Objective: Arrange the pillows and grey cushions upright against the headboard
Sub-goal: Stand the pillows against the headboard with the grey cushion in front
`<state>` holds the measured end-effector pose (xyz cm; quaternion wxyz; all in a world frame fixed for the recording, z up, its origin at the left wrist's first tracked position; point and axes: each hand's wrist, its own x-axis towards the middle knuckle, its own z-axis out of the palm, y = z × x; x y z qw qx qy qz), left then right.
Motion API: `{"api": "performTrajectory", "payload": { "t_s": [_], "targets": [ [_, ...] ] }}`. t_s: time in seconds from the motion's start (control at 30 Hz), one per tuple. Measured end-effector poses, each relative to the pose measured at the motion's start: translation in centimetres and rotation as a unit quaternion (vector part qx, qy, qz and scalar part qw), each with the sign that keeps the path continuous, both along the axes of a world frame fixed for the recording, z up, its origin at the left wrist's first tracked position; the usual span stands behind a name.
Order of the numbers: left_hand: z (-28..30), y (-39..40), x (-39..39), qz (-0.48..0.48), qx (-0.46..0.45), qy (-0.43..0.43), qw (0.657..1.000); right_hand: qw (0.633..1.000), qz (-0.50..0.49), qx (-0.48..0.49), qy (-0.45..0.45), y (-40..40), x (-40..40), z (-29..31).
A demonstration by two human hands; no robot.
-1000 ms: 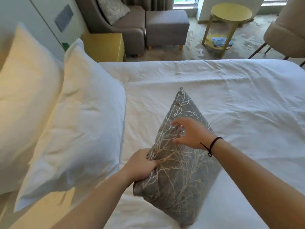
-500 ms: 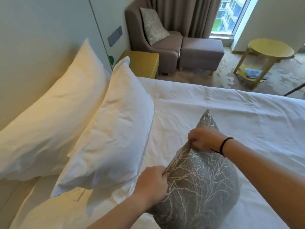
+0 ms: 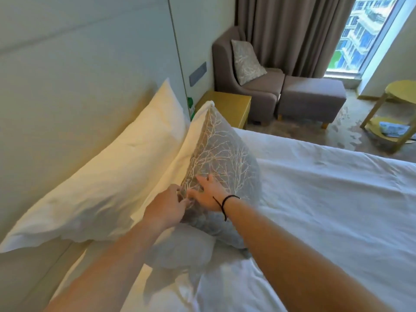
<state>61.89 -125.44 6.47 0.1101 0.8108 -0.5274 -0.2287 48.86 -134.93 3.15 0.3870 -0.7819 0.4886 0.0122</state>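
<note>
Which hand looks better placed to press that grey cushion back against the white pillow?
Probably the right hand: its fingers lie spread on the grey cushion's front face. The left hand only pinches its near edge.

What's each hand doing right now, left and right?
Left hand: pinching the near edge of the grey cushion.
Right hand: open, fingers spread and pressing on the cushion's face.

Bed [image 3: 326, 210] with white sheet spanning right and near side of scene. Two white pillows [image 3: 108, 176] leaning at left against headboard [image 3: 78, 86]. Grey cushion [image 3: 225, 158] with pale branch pattern standing on sheet, leaning against nearer pillow [image 3: 180, 149], bottom edge sinking into rumpled bedding.
</note>
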Motion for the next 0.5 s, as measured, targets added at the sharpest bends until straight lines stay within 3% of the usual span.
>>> {"api": "performTrajectory", "payload": {
  "t_s": [0.13,0.3,0.5],
  "targets": [
    [-3.7,6.0,3.7,0.012,0.034,0.05,0.998,0.998,-0.019,0.015,0.052,4.1,2.2,-4.1],
    [-5.9,12.0,6.1,0.072,0.055,0.067,0.994,0.998,-0.014,0.035,0.047,2.5,1.6,-2.3],
    [-4.8,13.6,8.0,0.093,0.025,0.064,0.993,0.998,-0.056,0.004,0.032,3.6,1.9,-1.4]
  ]
}}
